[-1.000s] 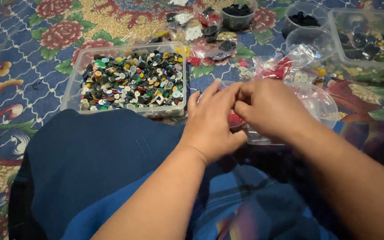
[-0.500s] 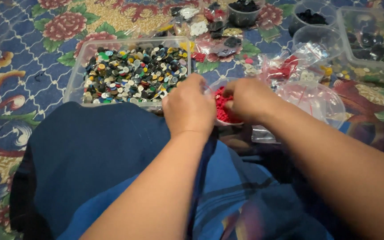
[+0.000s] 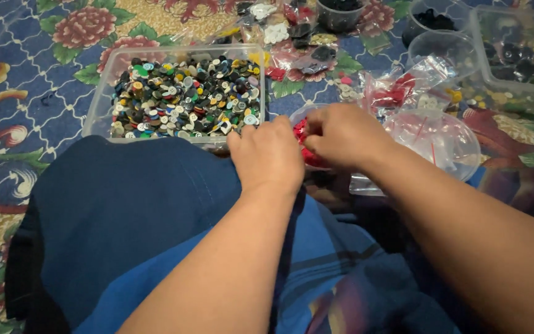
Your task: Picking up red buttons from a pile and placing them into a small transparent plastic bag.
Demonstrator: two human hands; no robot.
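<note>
Your left hand (image 3: 268,154) and your right hand (image 3: 341,133) sit close together over a small clear tub of red buttons (image 3: 304,139), right in front of your lap. Your right hand's fingers are curled in a narrow grip down among the red buttons, but they hide what they pinch, so I cannot tell if a button is held. Your left hand rests knuckles up at the edge of the tub, as if to keep it from sliding; its fingers are tucked under, so I cannot tell its grip either. Just to the left is a big clear box (image 3: 103,105) full of mixed buttons in many colours, near enough to reach. A clear plastic bag (image 3: 434,139) lies under your right wrist, and another small bag with red bits (image 3: 397,93) lies behind it. More tubs (image 3: 443,43) and little packets stand farther back. There is no worktop here: everything sits on the floor, on a blue carpet (image 3: 26,80) with pink flowers and green leaves. Your knees, in blue cloth (image 3: 125,210), fill the bottom of the view.
</note>
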